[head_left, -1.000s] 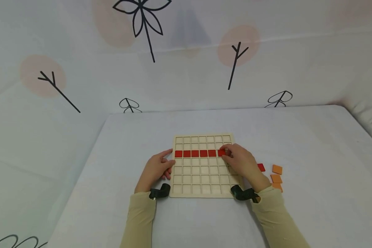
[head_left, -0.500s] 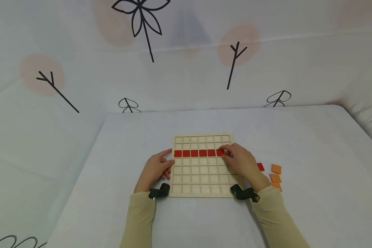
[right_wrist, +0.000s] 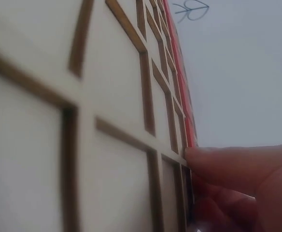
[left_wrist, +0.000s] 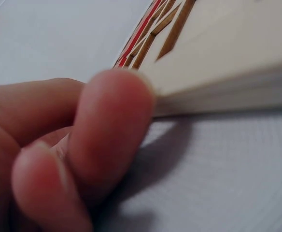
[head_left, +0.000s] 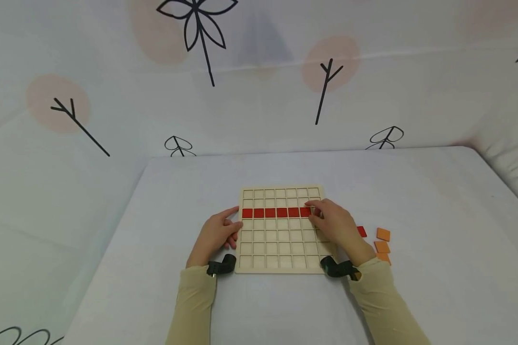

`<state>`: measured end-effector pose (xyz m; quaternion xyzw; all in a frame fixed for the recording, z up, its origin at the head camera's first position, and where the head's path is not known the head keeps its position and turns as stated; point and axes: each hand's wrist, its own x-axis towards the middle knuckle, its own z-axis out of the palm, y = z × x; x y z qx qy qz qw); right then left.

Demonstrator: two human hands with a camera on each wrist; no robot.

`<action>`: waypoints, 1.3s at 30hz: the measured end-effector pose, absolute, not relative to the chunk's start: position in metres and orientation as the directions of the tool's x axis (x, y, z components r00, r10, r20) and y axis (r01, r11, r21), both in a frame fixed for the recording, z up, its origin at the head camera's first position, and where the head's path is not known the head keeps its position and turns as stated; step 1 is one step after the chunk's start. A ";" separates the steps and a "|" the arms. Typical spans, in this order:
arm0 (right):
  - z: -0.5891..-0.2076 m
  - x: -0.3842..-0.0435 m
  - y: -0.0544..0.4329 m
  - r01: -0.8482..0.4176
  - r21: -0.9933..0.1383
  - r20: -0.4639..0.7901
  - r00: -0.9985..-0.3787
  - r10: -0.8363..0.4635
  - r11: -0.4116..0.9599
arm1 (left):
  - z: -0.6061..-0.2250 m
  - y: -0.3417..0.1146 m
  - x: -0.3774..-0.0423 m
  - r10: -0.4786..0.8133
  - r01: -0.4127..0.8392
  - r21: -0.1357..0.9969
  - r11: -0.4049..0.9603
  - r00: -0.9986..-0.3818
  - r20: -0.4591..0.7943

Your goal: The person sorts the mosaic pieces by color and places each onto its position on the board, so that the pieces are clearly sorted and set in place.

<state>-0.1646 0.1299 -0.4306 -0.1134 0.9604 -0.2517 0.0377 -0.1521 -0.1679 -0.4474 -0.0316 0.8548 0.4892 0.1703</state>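
A pale wooden grid board (head_left: 280, 244) lies on the white table, with one row of red tiles (head_left: 276, 212) set in its third line. My left hand (head_left: 234, 224) rests on the table against the board's left edge (left_wrist: 228, 63); its fingers (left_wrist: 107, 135) touch that edge. Over the right end of the red row, my right hand (head_left: 314, 212) pinches a red tile, mostly hidden under its fingertips (right_wrist: 237, 164). In the right wrist view the red row (right_wrist: 179, 72) runs away along the board (right_wrist: 117, 121).
A loose red tile (head_left: 361, 231) and three orange tiles (head_left: 382, 234) lie on the table right of the board. A white cloth backdrop with printed black trees (head_left: 328, 86) rises behind the table. Black wrist camera mounts (head_left: 222, 266) sit at both cuffs.
The right hand's fingertips have shifted slightly at the right end of the red row. The left hand and the board have stayed put.
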 end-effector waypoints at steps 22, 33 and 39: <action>-0.420 -0.168 0.150 -0.199 -0.610 -0.077 -0.948 -0.307 0.767 | -0.446 -0.166 -0.153 0.098 -0.233 0.815 0.530 -0.938 -0.332; -0.416 -0.165 0.165 -0.144 -0.605 -0.129 -0.953 -0.276 0.783 | -0.450 -0.166 -0.153 0.082 -0.235 0.794 0.561 -0.939 -0.335; -0.409 -0.164 0.175 -0.114 -0.598 -0.163 -0.952 -0.260 0.793 | -0.451 -0.166 -0.153 0.082 -0.232 0.792 0.564 -0.939 -0.333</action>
